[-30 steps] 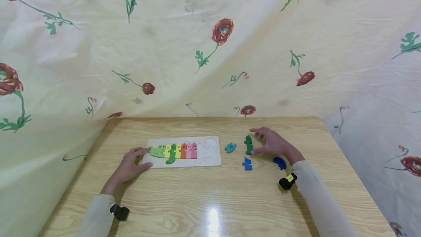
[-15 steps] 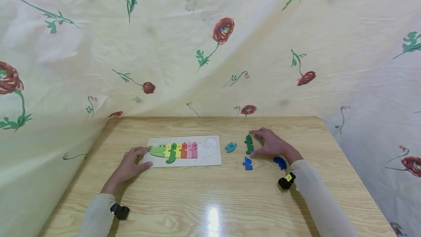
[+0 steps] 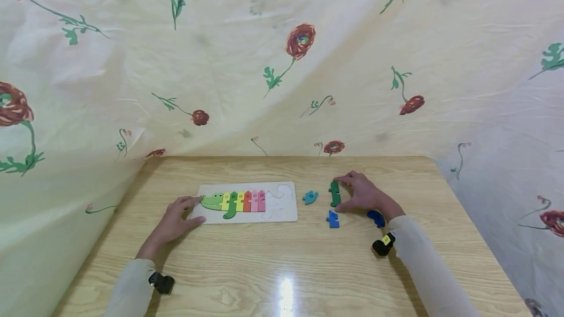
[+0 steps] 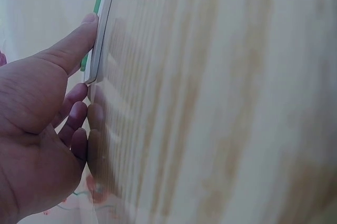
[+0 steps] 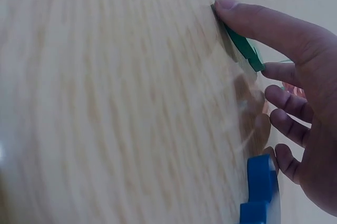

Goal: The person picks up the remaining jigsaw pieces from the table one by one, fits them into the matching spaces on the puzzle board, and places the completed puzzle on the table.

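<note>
A crocodile puzzle board (image 3: pixel 282 209), white with coloured pieces set in its left and middle part, lies flat on the table. My left hand (image 3: pixel 175 219) holds its left end, thumb at the near corner and index finger by the crocodile's snout. In the left wrist view the thumb (image 4: pixel 79 40) lies against the board's edge. Right of the board, my right hand (image 3: pixel 363 192) pinches a dark green puzzle piece (image 3: pixel 335 194) lengthwise between thumb and index finger. The right wrist view shows this green piece (image 5: pixel 243 44) spanning the two fingertips; its other fingers are loosely bent.
A light blue piece (image 3: pixel 310 197) lies between the board and the green piece. A blue piece (image 3: pixel 333 219) sits just nearer than the green one. A curved dark blue piece (image 3: pixel 376 218) lies below the right wrist. Floral cloth (image 3: pixel 238 62) hangs behind the wooden table (image 3: pixel 246 268).
My right thumb and index finger have closed in on the two ends of the green piece, the thumb moving slightly left. The left hand and the board hold still.
</note>
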Demonstrator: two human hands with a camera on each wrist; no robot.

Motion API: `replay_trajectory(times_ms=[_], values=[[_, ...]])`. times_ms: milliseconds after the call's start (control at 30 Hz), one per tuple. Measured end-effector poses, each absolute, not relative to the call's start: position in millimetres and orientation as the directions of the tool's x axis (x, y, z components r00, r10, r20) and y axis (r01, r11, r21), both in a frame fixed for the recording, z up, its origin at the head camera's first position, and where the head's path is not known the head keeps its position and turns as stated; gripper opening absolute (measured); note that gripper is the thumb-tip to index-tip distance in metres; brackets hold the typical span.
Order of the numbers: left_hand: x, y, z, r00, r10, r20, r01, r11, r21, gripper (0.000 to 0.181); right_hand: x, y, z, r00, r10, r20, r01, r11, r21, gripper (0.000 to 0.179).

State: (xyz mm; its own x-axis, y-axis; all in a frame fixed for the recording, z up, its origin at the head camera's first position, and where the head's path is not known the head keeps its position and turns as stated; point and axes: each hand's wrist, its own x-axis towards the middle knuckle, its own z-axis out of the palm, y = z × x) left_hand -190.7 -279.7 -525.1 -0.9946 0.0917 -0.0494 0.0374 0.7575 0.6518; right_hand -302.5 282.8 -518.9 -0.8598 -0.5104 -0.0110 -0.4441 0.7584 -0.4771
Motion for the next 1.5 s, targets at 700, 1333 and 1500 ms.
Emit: replay_trajectory(times_ms=[700, 1333, 1500], values=[[-189.9, -278.3, -527.1, -0.995, 0.096, -0.040, 0.046, 0.755, 0.654, 0.066, -300.7, 285.8, -519.8, -0.863, -0.506, -0.012, -0.438, 0.759, -0.481, 0.093], [-189.6, -280.0, -524.7, -0.995, 0.097, -0.037, 0.049, 0.756, 0.653, 0.066, -294.5, 288.6, -509.1, -0.882, -0.470, 0.020, -0.405, 0.739, -0.538, 0.095], [-189.4, -280.2, -524.5, -0.994, 0.093, -0.049, 0.039, 0.757, 0.652, 0.067, -293.5, 286.1, -507.8, -0.887, -0.460, 0.034, -0.403, 0.738, -0.541, 0.098]])
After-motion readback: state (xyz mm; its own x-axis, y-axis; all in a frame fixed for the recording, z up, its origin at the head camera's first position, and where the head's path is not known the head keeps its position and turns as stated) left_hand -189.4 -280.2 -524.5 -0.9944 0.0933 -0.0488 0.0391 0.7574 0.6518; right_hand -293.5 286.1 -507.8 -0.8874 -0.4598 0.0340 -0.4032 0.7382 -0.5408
